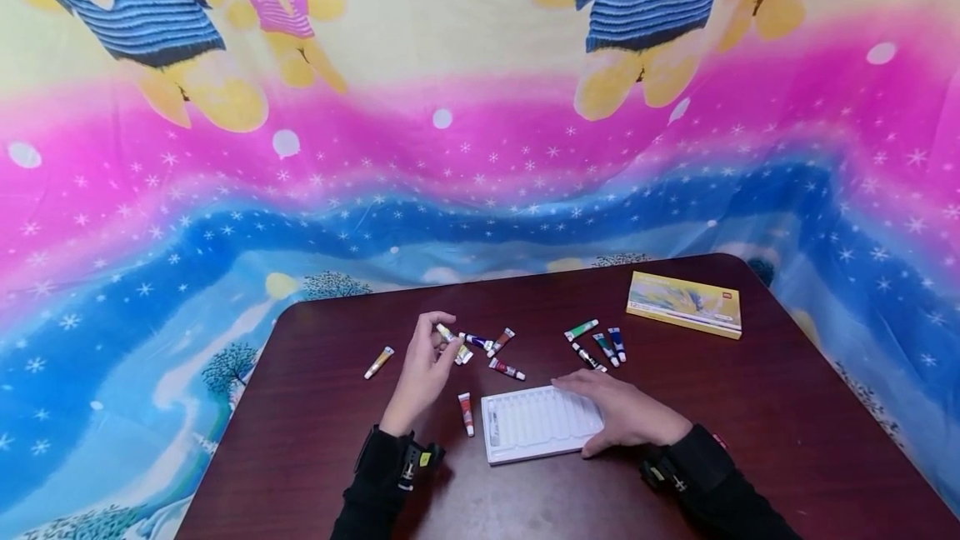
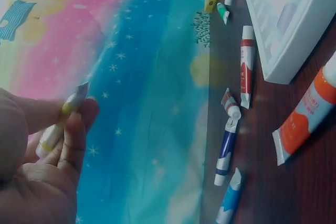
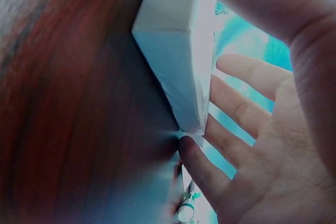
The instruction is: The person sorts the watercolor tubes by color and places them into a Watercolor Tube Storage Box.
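My left hand (image 1: 422, 369), raised over the table's left half, pinches a pale yellow-and-white paint tube (image 2: 51, 136) between thumb and fingers. Its silver crimped end points up in the left wrist view; the fingers hide part of it. My right hand (image 1: 626, 411) spans the right end of a white ridged plastic tray (image 1: 525, 427), thumb at the near edge and fingertips by the far edge. In the right wrist view those fingers are spread and nearly straight beside the tray's wall (image 3: 168, 56). An orange-red paint tube (image 1: 466, 415) lies left of the tray.
Behind the tray lie a red tube (image 1: 507, 369), a purple-blue tube (image 1: 477, 342) and a brownish-red tube (image 1: 501, 342). Green (image 1: 581, 330), black (image 1: 588, 357) and blue (image 1: 617, 344) tubes lie farther right. An ochre tube (image 1: 379, 362) is far left; a yellow box (image 1: 684, 304) stands back right.
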{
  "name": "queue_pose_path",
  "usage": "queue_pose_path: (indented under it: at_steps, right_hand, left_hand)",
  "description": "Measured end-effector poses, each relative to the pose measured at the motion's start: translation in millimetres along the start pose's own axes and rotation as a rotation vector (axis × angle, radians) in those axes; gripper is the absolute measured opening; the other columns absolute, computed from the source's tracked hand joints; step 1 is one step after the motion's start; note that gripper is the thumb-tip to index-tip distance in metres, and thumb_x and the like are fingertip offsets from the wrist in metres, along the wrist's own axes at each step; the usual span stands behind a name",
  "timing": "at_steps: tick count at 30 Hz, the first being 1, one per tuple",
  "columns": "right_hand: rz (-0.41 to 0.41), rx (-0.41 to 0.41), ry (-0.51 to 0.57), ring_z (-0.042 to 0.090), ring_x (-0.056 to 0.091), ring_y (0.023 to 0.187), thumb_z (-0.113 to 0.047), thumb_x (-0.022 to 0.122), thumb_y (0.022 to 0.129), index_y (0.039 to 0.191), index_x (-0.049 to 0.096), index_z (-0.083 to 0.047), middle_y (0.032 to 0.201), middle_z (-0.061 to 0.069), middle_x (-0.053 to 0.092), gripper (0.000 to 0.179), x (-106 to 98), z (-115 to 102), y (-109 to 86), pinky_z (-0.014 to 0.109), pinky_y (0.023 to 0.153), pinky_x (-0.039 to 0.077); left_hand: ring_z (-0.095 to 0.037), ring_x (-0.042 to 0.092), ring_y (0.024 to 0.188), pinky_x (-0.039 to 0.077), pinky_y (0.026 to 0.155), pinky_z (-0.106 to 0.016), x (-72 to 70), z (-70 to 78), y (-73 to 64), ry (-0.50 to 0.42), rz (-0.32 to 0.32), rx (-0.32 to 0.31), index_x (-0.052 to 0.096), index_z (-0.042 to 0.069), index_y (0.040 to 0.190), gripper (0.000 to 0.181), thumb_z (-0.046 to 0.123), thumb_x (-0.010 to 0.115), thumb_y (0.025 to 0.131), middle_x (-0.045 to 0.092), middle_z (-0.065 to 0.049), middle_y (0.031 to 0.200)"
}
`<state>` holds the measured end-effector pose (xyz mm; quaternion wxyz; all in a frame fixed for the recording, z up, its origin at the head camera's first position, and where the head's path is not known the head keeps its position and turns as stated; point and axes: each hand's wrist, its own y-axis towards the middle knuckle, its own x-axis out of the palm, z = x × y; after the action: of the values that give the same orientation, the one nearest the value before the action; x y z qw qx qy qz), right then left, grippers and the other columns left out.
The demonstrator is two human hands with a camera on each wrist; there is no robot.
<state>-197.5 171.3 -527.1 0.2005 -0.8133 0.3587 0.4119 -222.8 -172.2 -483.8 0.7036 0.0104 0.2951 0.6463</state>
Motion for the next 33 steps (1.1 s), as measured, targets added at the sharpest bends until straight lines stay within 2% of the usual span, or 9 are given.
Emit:
queue_pose_path:
  at_steps: [2,4,9,12,14,17,20,28,33]
  right_hand:
    - [0.000,-0.002,0.003,0.026,0.052,0.126,-0.045,0.092,0.075,0.156,0.048,-0.017,0.148,0.006,0.052,0.097,0.0,0.1,-0.4,0.042,0.099,0.052]
    - [0.000,-0.003,0.006,0.026,0.052,0.126,-0.044,0.092,0.075,0.156,0.048,-0.017,0.149,0.006,0.052,0.097,0.2,0.4,-0.7,0.042,0.099,0.052]
    - [-0.004,0.005,0.009,0.027,0.052,0.127,-0.044,0.092,0.075,0.156,0.047,-0.017,0.149,0.006,0.051,0.097,1.1,0.4,-1.3,0.042,0.099,0.052]
    - [-0.006,0.012,0.015,0.027,0.051,0.127,-0.043,0.093,0.075,0.156,0.047,-0.017,0.150,0.007,0.051,0.097,1.5,0.2,-1.4,0.042,0.100,0.052]
    - [-0.008,0.012,0.018,0.027,0.051,0.127,-0.044,0.092,0.075,0.157,0.047,-0.018,0.150,0.007,0.051,0.097,1.8,0.2,-1.3,0.042,0.100,0.052]
    - [-0.005,0.006,0.014,0.027,0.051,0.128,-0.045,0.092,0.076,0.157,0.047,-0.018,0.150,0.007,0.051,0.097,1.7,0.6,-1.5,0.043,0.100,0.052]
    - [0.004,-0.001,0.002,0.028,0.051,0.130,-0.044,0.092,0.075,0.157,0.047,-0.017,0.151,0.007,0.051,0.097,0.7,1.5,-2.1,0.046,0.101,0.051]
    - [-0.004,0.017,0.011,0.029,0.051,0.130,-0.044,0.092,0.076,0.157,0.046,-0.018,0.151,0.009,0.050,0.096,-0.2,-1.7,-2.0,0.046,0.100,0.052]
    - [0.004,0.012,-0.005,0.028,0.052,0.129,-0.043,0.093,0.075,0.157,0.047,-0.017,0.150,0.008,0.051,0.097,0.2,-0.8,-1.5,0.047,0.100,0.052]
  left_hand:
    - [-0.015,0.062,0.072,0.048,0.063,-0.023,0.2,-2.1,-0.2,-0.032,0.025,-0.005,0.047,0.003,0.128,0.034,0.006,0.066,0.101,0.069,-0.013,0.108]
    - [-0.023,0.072,0.087,0.054,0.070,-0.025,1.0,-4.0,-0.7,-0.058,0.038,-0.010,0.047,0.003,0.125,0.032,0.007,0.067,0.100,0.073,-0.011,0.120]
    - [-0.033,0.071,0.114,0.058,0.086,-0.028,7.3,-5.4,-3.5,-0.018,0.008,-0.029,0.053,0.006,0.136,0.031,0.009,0.058,0.106,0.068,-0.012,0.138]
    - [-0.029,0.071,0.104,0.059,0.082,-0.027,14.3,-2.8,-10.0,0.054,-0.048,-0.036,0.052,0.009,0.149,0.045,0.009,0.059,0.105,0.065,-0.015,0.139]
    - [-0.021,0.070,0.092,0.059,0.075,-0.025,19.7,-0.2,-17.7,0.097,-0.099,-0.049,0.051,0.011,0.152,0.050,0.010,0.063,0.103,0.066,-0.015,0.129]
    - [-0.009,0.066,0.083,0.056,0.067,-0.023,28.0,5.7,-30.8,0.131,-0.172,-0.094,0.060,0.012,0.145,0.046,0.013,0.070,0.100,0.064,-0.007,0.111]
    - [-0.005,0.068,0.079,0.055,0.065,-0.022,35.5,11.0,-39.2,0.115,-0.213,-0.136,0.065,0.010,0.133,0.036,0.016,0.073,0.098,0.070,-0.004,0.104]
    - [-0.009,0.072,0.079,0.058,0.071,-0.023,40.3,17.3,-44.3,0.088,-0.214,-0.170,0.064,0.004,0.123,0.031,0.016,0.075,0.096,0.077,-0.012,0.106]
    - [-0.013,0.075,0.079,0.058,0.069,-0.024,45.9,12.3,-45.7,0.206,-0.201,-0.141,0.069,0.005,0.118,0.029,0.016,0.079,0.093,0.075,-0.014,0.114]
